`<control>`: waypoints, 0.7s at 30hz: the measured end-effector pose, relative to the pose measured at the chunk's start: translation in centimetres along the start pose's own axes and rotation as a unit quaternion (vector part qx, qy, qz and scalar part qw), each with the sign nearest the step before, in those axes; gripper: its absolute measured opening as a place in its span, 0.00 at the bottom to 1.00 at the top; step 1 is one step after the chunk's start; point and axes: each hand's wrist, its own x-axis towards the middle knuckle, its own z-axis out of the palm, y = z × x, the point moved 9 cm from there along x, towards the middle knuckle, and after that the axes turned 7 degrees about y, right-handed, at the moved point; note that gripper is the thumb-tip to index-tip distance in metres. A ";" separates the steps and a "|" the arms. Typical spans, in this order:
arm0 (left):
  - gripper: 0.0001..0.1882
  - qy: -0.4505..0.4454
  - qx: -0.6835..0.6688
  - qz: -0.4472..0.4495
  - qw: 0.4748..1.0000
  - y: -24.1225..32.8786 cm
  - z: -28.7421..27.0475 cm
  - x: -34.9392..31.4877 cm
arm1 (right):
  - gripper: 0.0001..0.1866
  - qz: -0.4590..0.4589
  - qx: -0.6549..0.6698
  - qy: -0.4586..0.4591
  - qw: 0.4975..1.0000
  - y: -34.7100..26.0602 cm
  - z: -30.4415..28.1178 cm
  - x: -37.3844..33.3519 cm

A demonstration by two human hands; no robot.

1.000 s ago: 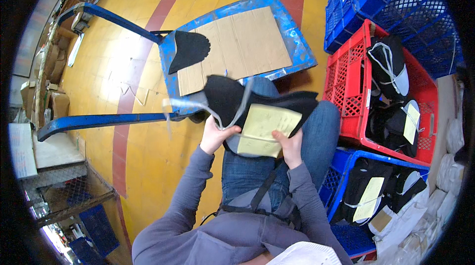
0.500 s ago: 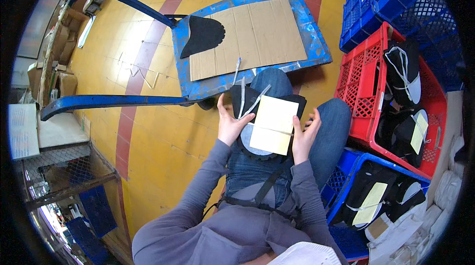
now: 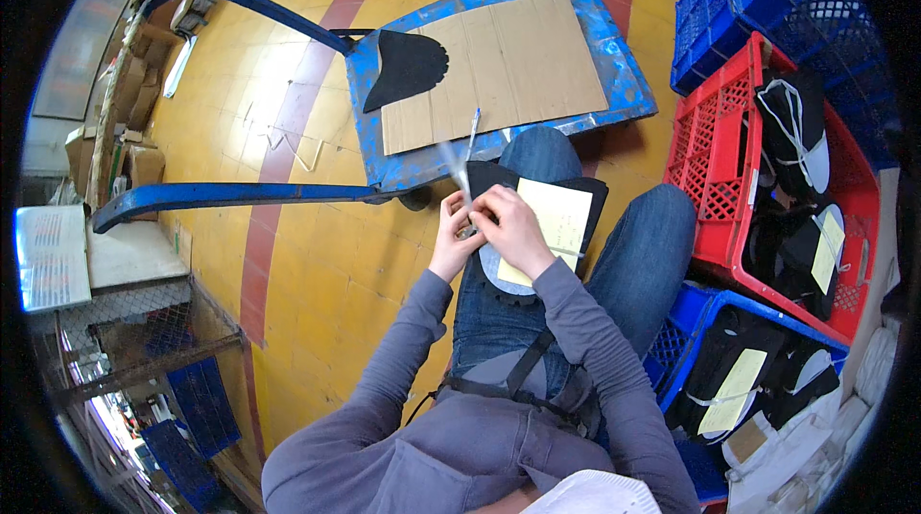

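Observation:
On my lap lies a bundle of black cut pieces (image 3: 597,195) with a scalloped lower edge and a pale grey patch (image 3: 493,270). A yellow paper slip (image 3: 561,218) rests on top, held under a narrow white band. At the bundle's left side, my left hand (image 3: 453,238) is closed on the white strip (image 3: 454,167), whose loose end sticks up, blurred. My right hand (image 3: 513,226) meets it there, fingertips pinched at the same strip and back covering part of the slip. The exact grip between the fingers is hidden.
Ahead stands a blue platform cart (image 3: 624,82) bearing a cardboard sheet (image 3: 518,53), a black scalloped piece (image 3: 408,68) and a pen (image 3: 474,130). To my right, a red crate (image 3: 705,149) and a blue crate (image 3: 686,322) hold similar tied bundles. Blue crates (image 3: 710,34) stand beyond.
My right hand has left the slip's right edge and crossed left to my left hand. Both hands now pinch at the white strip, whose spread ends have come together.

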 end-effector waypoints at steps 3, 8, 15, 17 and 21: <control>0.20 0.036 -0.057 0.024 0.997 -1.9 -0.3 -0.5 | 0.06 -0.011 0.044 -0.016 0.999 -1.2 1.1 -1.4; 0.19 0.033 -0.125 -0.011 0.992 -5.1 -0.6 -0.5 | 0.05 -0.128 0.173 0.124 0.969 -4.9 -1.9 -1.8; 0.08 0.061 -0.110 0.024 0.992 -2.5 -0.4 -0.4 | 0.13 -0.131 -0.017 0.083 0.988 -7.8 -3.7 -1.1; 0.09 0.029 -0.089 0.029 0.995 -1.2 -0.3 -0.5 | 0.15 -0.039 -0.124 0.051 0.990 -5.4 -5.0 -1.9; 0.12 -0.032 -0.031 0.013 0.999 -0.1 -0.7 -0.5 | 0.10 -0.013 -0.186 -0.020 0.982 -0.5 -4.5 -4.7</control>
